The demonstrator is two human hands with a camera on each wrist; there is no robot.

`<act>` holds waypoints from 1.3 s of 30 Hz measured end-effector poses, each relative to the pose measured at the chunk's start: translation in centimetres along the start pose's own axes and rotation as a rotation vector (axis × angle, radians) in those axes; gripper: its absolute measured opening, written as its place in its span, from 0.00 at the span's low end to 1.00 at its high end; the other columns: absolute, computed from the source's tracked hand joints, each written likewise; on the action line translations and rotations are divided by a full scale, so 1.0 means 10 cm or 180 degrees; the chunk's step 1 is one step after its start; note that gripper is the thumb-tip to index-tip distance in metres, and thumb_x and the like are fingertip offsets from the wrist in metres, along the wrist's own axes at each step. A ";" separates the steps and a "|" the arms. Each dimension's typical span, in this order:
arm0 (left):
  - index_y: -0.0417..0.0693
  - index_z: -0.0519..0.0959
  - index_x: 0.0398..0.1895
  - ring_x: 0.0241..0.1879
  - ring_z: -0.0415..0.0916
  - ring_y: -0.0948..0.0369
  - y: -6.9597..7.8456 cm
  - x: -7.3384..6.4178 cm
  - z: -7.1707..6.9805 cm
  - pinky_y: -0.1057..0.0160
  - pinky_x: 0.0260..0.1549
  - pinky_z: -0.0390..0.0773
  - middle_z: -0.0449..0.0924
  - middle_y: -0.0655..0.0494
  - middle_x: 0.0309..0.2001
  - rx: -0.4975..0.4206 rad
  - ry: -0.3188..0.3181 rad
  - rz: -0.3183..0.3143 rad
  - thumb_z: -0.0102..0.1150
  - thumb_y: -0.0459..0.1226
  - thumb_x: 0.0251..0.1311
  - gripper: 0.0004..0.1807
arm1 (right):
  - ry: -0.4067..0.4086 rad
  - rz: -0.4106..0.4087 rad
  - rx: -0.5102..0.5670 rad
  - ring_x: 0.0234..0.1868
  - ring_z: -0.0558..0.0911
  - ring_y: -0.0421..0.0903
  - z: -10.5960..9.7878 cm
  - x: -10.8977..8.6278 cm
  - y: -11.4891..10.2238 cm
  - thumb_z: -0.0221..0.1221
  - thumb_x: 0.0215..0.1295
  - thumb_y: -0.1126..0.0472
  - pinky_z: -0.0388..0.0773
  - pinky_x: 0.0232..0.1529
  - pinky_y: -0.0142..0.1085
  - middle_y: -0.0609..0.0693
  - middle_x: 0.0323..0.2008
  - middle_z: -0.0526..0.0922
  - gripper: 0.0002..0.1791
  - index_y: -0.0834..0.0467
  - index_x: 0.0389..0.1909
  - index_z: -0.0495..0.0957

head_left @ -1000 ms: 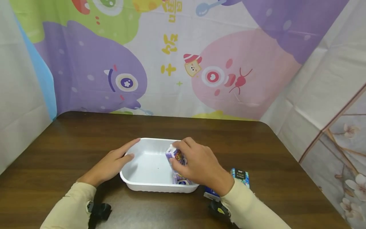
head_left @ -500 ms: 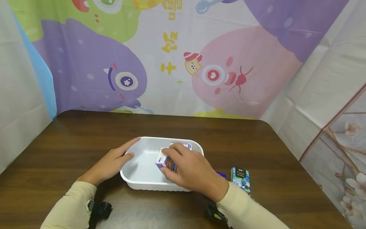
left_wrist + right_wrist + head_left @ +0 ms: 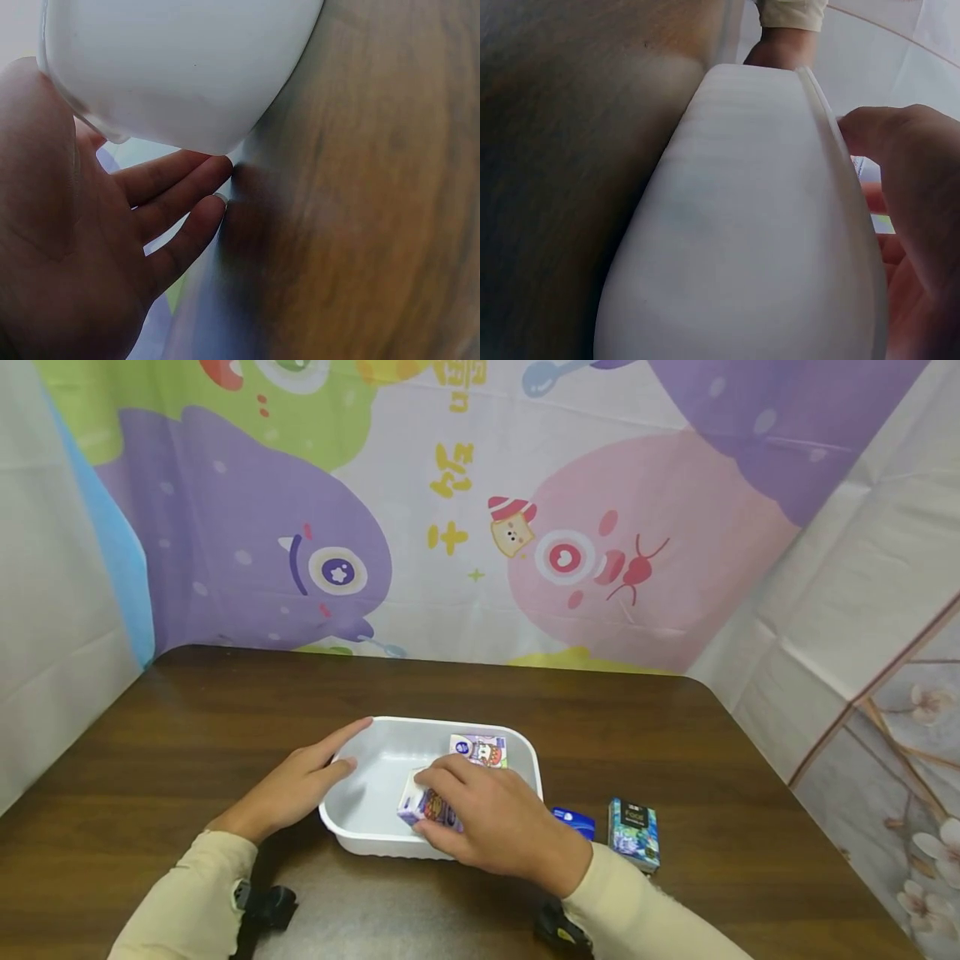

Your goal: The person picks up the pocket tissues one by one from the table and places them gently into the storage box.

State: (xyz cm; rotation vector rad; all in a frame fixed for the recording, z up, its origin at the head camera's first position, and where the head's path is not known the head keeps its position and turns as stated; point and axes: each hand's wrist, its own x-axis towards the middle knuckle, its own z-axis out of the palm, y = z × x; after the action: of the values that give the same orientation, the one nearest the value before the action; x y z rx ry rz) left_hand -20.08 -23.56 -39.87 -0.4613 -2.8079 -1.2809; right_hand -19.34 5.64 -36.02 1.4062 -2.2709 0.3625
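My right hand (image 3: 495, 814) grips a small purple-and-white carton (image 3: 427, 806) in the front part of a white plastic tray (image 3: 442, 846). Thumb and fingers lie on opposite sides of the carton, and the palm hides its right end. Behind it, a second purple-and-white carton (image 3: 483, 748) with a cartoon print lies in the tray's back right. My left hand (image 3: 292, 785) is at the tray's left end, thumb over the rim and index finger stretched along the far corner. In the left wrist view, the other fingers (image 3: 172, 187) extend loosely by the tray's outer wall.
A blue box (image 3: 574, 822) lies on the brown wooden table (image 3: 225, 710) just right of the tray. Beside it is a teal patterned box (image 3: 633, 831) with a black label. A printed cartoon cloth (image 3: 442, 602) hangs behind the table.
My right hand has moved the gripped carton left and toward the front of the tray, uncovering the second carton and the blue box. The left hand has stayed at the tray's end.
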 end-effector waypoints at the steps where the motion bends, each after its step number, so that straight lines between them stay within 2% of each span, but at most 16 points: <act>1: 0.64 0.58 0.79 0.67 0.66 0.44 0.00 0.00 0.00 0.40 0.60 0.67 0.64 0.45 0.73 0.0000 -0.0002 -0.0002 0.47 0.43 0.77 0.30 | -0.0031 -0.0002 0.0015 0.41 0.82 0.39 0.00 0.00 0.00 0.62 0.66 0.43 0.82 0.37 0.35 0.46 0.47 0.80 0.23 0.53 0.55 0.78; 15: 0.66 0.57 0.79 0.68 0.64 0.44 0.01 0.02 0.01 0.38 0.60 0.66 0.62 0.47 0.74 -0.0021 -0.0033 -0.0103 0.46 0.45 0.77 0.30 | -0.0389 0.0097 0.0223 0.47 0.79 0.40 0.01 -0.01 0.04 0.59 0.70 0.42 0.78 0.48 0.37 0.45 0.49 0.81 0.24 0.53 0.58 0.77; 22: 0.67 0.57 0.79 0.69 0.63 0.43 0.00 0.01 0.01 0.37 0.61 0.66 0.61 0.46 0.74 -0.0022 -0.0045 -0.0130 0.46 0.45 0.77 0.30 | -0.0421 0.0062 0.0129 0.47 0.81 0.41 0.05 -0.02 0.03 0.56 0.72 0.45 0.77 0.50 0.39 0.44 0.48 0.82 0.20 0.52 0.56 0.80; 29: 0.66 0.58 0.79 0.69 0.63 0.44 0.01 0.00 0.01 0.38 0.62 0.64 0.62 0.47 0.74 -0.0025 -0.0030 -0.0104 0.46 0.45 0.77 0.29 | -0.0418 0.0014 0.0142 0.54 0.80 0.42 0.07 -0.03 0.03 0.54 0.74 0.46 0.75 0.57 0.41 0.45 0.52 0.83 0.21 0.52 0.59 0.80; 34: 0.64 0.57 0.79 0.69 0.63 0.42 0.03 0.00 0.00 0.35 0.61 0.65 0.62 0.44 0.74 -0.0017 -0.0026 -0.0056 0.46 0.45 0.77 0.30 | -0.0530 0.0012 0.0152 0.58 0.79 0.43 0.07 -0.03 0.03 0.50 0.77 0.45 0.74 0.60 0.44 0.47 0.56 0.82 0.24 0.53 0.63 0.78; 39: 0.65 0.57 0.79 0.69 0.64 0.43 0.02 0.01 0.01 0.36 0.61 0.65 0.62 0.45 0.74 -0.0026 -0.0033 -0.0100 0.46 0.45 0.77 0.30 | -0.0644 -0.0047 0.0091 0.59 0.78 0.44 0.06 -0.04 0.03 0.47 0.78 0.43 0.72 0.61 0.47 0.47 0.58 0.82 0.26 0.52 0.65 0.77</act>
State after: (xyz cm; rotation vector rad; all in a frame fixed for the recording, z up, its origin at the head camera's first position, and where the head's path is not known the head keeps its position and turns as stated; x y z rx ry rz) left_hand -20.05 -23.34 -39.74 -0.4268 -2.8307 -1.2998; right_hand -19.57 5.78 -36.75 1.5349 -2.4224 0.2589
